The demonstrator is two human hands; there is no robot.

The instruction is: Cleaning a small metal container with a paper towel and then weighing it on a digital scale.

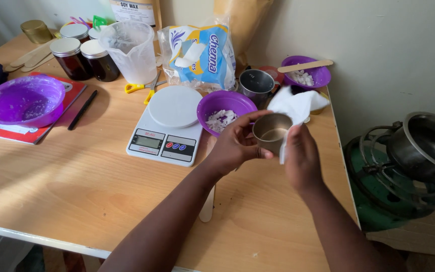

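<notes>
Holding a small metal cup (272,132) above the bench (76,186), the left hand (237,143) grips it by the side, fingers wrapped around the wall, mouth tipped toward the viewer. Right hand (302,156) is closed on a white tissue (298,108), pressed to the cup's far rim; both hands touch the cup, the left carrying it.

Cup: looks empty, inside dull.
Purple bowl (226,108), just behind the left hand: white flakes.
Second purple bowl (308,75), near the wall: white bits, wooden stick (305,65) across its rim.
Large purple bowl (23,100), far left, on a red book (71,93): looks near empty.
Kitchen scale (169,126): bare plate.
Clear plastic jug (129,50): empty.
Dark jars (84,58): lidded.
Metal mug (257,85): contents unseen.
</notes>
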